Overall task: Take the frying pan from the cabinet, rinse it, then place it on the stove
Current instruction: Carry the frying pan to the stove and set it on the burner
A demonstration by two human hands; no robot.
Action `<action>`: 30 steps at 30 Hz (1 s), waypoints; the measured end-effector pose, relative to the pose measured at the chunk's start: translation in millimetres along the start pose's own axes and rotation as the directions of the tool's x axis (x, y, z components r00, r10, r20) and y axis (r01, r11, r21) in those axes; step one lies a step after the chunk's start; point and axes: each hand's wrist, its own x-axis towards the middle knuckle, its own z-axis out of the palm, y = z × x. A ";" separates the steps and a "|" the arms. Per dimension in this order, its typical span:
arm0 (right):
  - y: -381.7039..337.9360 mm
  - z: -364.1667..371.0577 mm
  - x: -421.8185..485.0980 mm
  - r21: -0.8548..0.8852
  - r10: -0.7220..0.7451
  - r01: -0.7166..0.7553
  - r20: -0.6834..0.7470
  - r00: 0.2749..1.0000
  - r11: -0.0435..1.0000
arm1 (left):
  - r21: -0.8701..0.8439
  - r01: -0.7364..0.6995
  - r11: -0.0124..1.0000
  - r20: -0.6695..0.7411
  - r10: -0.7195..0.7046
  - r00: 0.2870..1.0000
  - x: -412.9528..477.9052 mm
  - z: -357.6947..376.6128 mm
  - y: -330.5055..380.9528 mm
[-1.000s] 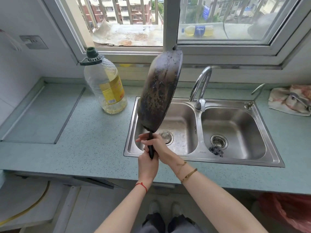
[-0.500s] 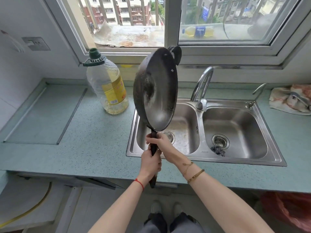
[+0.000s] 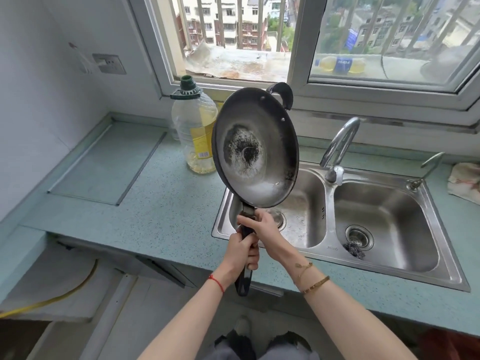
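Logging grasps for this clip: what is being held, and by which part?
The frying pan, by its long black handle: right hand nearest the pan body, left hand just below it.

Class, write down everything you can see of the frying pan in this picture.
The frying pan is round, dark and metal-looking, its greyish inside scorched black at the centre. It is held nearly upright, inside facing the camera, in front of the left basin of the sink. A small black loop handle sits on the top rim; the long black handle points down, gripped by the left hand below the right hand.
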 end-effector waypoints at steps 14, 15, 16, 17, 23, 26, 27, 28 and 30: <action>-16.4 10.0 -61.0 -0.265 -0.133 0.214 0.293 0.947 0.940 | -0.236 -0.189 0.953 -0.285 0.118 0.951 -88.0 33.2 -13.4; -14.7 12.5 -67.3 -0.271 -0.132 0.221 0.313 0.941 0.937 | -0.268 -0.204 0.942 -0.311 0.116 0.943 -96.2 35.6 -17.3; -12.2 15.9 -73.9 -0.280 -0.129 0.229 0.335 0.933 0.932 | -0.299 -0.223 0.928 -0.340 0.114 0.933 -104.6 37.6 -21.7; -10.4 21.0 -81.4 -0.291 -0.127 0.240 0.359 0.925 0.926 | -0.328 -0.243 0.913 -0.367 0.113 0.923 -113.6 38.3 -26.3; 7.0 74.8 -130.6 -0.309 -0.088 0.274 0.505 0.859 0.911 | -0.427 -0.358 0.830 -0.517 0.100 0.850 -179.5 23.7 -48.6; 18.0 108.8 -157.5 -0.279 -0.069 0.289 0.600 0.797 0.916 | -0.432 -0.411 0.803 -0.602 0.083 0.794 -219.5 8.4 -60.2; 21.0 120.0 -167.9 -0.255 -0.065 0.288 0.634 0.770 0.923 | -0.437 -0.425 0.793 -0.627 0.071 0.776 -233.1 3.7 -63.6; 25.1 133.5 -180.7 -0.238 -0.063 0.295 0.672 0.738 0.925 | -0.445 -0.445 0.778 -0.654 0.057 0.754 -248.9 -2.3 -68.8; 31.1 157.6 -202.1 -0.225 -0.052 0.305 0.722 0.690 0.925 | -0.477 -0.480 0.737 -0.685 0.031 0.728 -275.1 -13.2 -75.7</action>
